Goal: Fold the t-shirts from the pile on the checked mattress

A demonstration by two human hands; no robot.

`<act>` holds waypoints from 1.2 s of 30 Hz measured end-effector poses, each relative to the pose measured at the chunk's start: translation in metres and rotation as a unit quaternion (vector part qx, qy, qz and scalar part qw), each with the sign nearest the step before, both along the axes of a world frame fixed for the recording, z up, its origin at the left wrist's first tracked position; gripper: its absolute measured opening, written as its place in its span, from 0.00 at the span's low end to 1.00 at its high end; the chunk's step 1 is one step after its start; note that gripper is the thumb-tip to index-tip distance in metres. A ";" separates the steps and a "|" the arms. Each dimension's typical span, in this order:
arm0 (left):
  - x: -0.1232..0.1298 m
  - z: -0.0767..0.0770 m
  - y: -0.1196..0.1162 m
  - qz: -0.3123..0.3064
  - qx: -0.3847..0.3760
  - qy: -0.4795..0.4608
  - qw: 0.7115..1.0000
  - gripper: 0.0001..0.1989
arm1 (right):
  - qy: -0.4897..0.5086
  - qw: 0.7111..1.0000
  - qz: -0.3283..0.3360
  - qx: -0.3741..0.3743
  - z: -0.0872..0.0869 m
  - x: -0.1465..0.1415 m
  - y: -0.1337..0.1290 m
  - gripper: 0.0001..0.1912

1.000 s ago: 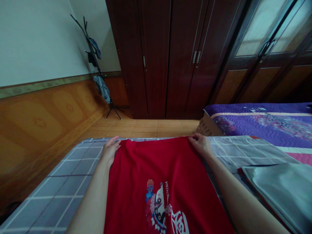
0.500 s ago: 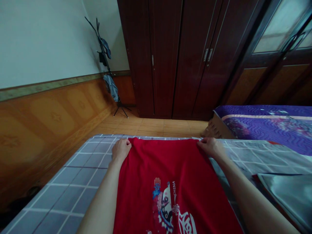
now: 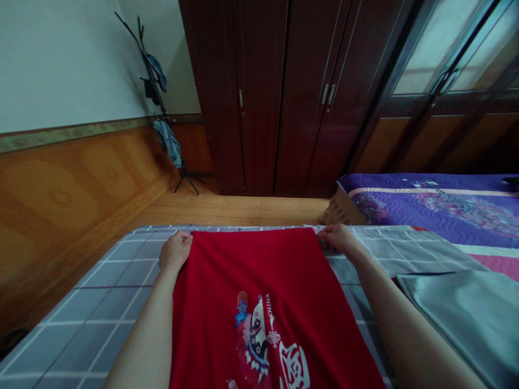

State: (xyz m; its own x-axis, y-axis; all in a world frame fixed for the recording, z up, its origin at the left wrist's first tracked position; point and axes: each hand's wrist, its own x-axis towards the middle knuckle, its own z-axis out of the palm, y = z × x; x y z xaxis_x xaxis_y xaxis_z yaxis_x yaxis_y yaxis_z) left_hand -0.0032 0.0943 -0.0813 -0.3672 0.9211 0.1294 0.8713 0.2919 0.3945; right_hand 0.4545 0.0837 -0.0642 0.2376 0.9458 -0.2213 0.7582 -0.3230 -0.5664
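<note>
A red T-shirt (image 3: 251, 259) lies spread over the checked bedding, with a colourful printed figure, white lettering and the word CHINA on it. My left hand (image 3: 176, 251) pinches its far left corner, fingers closed at the hem. At the far right corner is my right hand (image 3: 338, 239), its thumb and fingers drawn together at the cloth's edge. The fingertips of both hands are small in view, and the shirt's near end runs out of the picture.
Grey checked bedding (image 3: 101, 302) covers the bed under the shirt. To the right lies a folded grey, shiny cloth (image 3: 462, 308). Beyond are a purple flowered bed (image 3: 430, 200), a dark red wardrobe (image 3: 259, 108) and a coat stand (image 3: 152, 75) with clothing on it.
The far edge of the shirt looks straighter and its cloth smoother. Both hands stay at its far corners. The whole view has shifted, so things appear further left.
</note>
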 end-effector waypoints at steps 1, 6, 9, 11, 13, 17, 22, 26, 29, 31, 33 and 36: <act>0.000 -0.001 0.000 -0.010 -0.004 -0.002 1.000 0.14 | 0.004 1.000 0.003 -0.011 0.001 -0.001 -0.001 0.15; -0.003 -0.003 0.001 -0.018 -0.014 0.003 1.000 0.12 | 0.001 1.000 0.017 -0.018 0.001 -0.013 -0.003 0.15; -0.003 -0.003 0.001 0.002 -0.012 0.021 1.000 0.13 | -0.028 1.000 0.008 -0.001 0.000 -0.019 -0.002 0.15; -0.002 -0.001 0.001 0.014 -0.012 0.035 0.999 0.14 | -0.062 0.998 -0.017 0.025 0.000 -0.021 -0.002 0.13; 0.000 0.000 0.001 0.027 -0.014 0.049 0.998 0.15 | -0.102 0.992 -0.053 0.057 0.001 -0.020 -0.002 0.12; 0.005 0.001 -0.003 0.021 -0.023 0.071 0.997 0.16 | -0.171 0.976 -0.100 0.086 0.002 -0.014 -0.007 0.14; 0.009 0.002 -0.006 -0.020 -0.034 0.078 0.996 0.16 | -0.215 0.970 -0.080 0.085 -0.001 -0.016 -0.009 0.14; 0.011 0.004 -0.005 -0.033 -0.033 0.077 0.996 0.15 | -0.233 0.966 -0.068 0.092 -0.002 -0.019 -0.009 0.16; 0.014 0.003 -0.003 -0.023 -0.011 0.076 0.997 0.12 | -0.246 0.962 -0.055 0.100 -0.002 -0.019 -0.009 0.15; 0.015 0.001 -0.003 -0.021 0.003 0.076 0.997 0.12 | -0.258 0.959 -0.049 0.106 -0.001 -0.018 -0.011 0.16; 0.017 -0.001 -0.003 -0.024 0.010 0.076 0.997 0.11 | -0.273 0.955 -0.045 0.111 0.001 -0.019 -0.014 0.17; 0.018 -0.002 -0.004 -0.031 0.013 0.072 0.997 0.11 | -0.297 0.945 -0.025 0.131 0.009 -0.028 -0.019 0.19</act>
